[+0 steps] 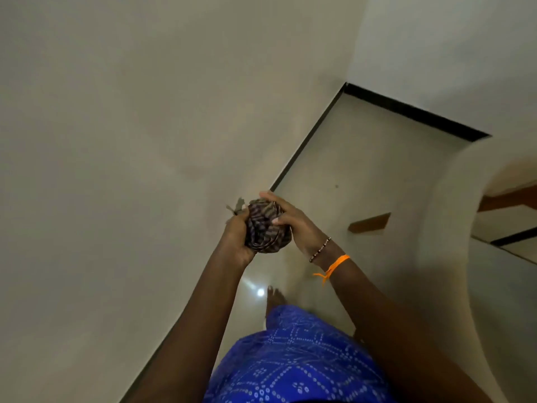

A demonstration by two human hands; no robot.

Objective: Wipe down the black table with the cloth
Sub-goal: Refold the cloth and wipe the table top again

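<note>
Both hands, left (236, 238) and right (293, 222), grip curled round balled cloth (265, 228) above floor (363, 170). Bench unseen; wiping seemingly not begun.

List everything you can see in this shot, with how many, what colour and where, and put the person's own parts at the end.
cloth: one, dark brown patterned, bunched into a ball, held between both hands at mid-frame
wall: one, off-white, fills the left side
floor: one, pale glossy tile with a black skirting strip along the walls
light reflection: one, white, on the floor near the foot
brown patch: one, on the floor at right; cannot tell what it is
black table: not in view
blue garment: one, blue with white dots, bottom centre
bead bracelet: one, dark, right wrist
orange thread: one, right wrist
foot: one, bare, on the floor
left hand: grips the cloth from the left
right hand: grips the cloth from the right
</note>
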